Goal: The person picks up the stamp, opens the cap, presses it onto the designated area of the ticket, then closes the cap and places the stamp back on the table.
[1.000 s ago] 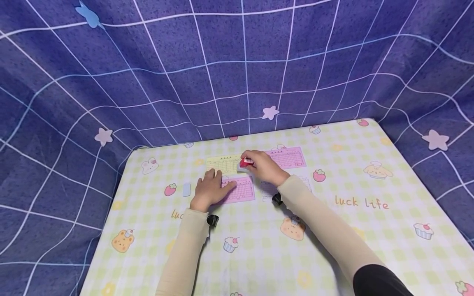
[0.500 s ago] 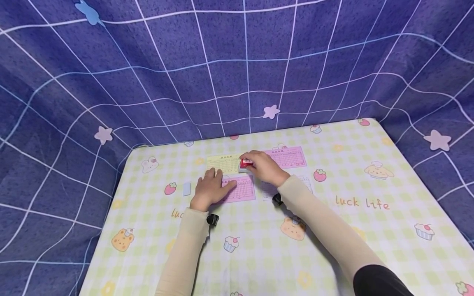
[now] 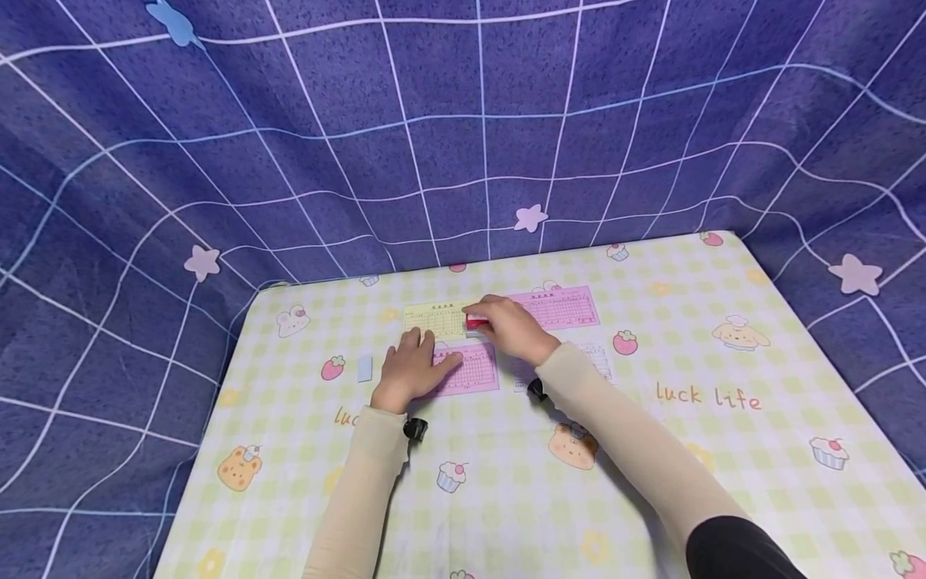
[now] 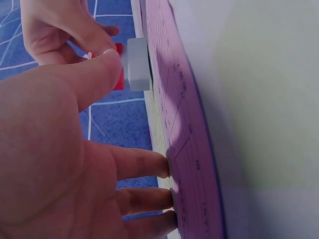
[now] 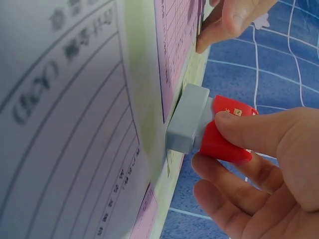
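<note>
Holds the stamp [image 5: 205,127] by its red handle in the right grip [image 3: 509,328], at the right end of the yellow slip [image 3: 432,321], with contact hard to judge. Spreads the left grip [image 3: 410,371] over the near pink slip [image 3: 473,371]. Seems light, stiff, smooth; best pinched at the handle's sides.

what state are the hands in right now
Left hand: open, resting on the paper forms.
Right hand: closed, holding the red-and-gray stamp.
</note>
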Demonstrator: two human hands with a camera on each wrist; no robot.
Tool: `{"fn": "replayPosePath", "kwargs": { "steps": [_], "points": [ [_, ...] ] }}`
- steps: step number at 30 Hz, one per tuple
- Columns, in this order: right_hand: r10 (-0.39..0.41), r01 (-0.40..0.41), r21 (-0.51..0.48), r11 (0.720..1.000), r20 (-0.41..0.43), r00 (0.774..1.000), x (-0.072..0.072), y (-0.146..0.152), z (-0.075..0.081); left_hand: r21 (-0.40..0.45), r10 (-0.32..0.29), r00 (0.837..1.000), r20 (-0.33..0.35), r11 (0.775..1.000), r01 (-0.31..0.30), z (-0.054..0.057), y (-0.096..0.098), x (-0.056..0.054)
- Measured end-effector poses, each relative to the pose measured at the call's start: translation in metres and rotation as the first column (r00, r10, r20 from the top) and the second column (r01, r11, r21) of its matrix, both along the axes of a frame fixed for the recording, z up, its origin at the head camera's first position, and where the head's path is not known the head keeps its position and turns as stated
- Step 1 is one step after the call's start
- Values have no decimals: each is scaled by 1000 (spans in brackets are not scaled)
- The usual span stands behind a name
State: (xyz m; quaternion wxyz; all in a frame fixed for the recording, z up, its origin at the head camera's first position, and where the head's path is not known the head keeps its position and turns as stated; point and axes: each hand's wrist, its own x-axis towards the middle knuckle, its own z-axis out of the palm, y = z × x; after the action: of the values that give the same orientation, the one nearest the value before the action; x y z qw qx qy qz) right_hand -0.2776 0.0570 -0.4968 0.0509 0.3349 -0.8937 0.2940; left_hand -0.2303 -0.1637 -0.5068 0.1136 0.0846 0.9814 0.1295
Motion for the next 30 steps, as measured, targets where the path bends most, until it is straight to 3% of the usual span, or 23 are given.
{"fn": "replayPosePath", "kwargs": {
  "steps": [20, 25, 30],
  "points": [
    [-14, 14, 53, 998, 3, 1000, -1, -3, 0, -11, -5, 1000, -13, 1000, 5, -3, 0, -1],
    [7, -7, 0, 1000, -29, 1000, -1, -2, -1, -7, -2, 1000, -3, 1000, 2, -2, 0, -1],
    [17, -14, 58, 998, -58, 998, -3, -5, 2, -7, 2, 1000, 4, 1000, -2, -1, 0, -1]
  ]
}}
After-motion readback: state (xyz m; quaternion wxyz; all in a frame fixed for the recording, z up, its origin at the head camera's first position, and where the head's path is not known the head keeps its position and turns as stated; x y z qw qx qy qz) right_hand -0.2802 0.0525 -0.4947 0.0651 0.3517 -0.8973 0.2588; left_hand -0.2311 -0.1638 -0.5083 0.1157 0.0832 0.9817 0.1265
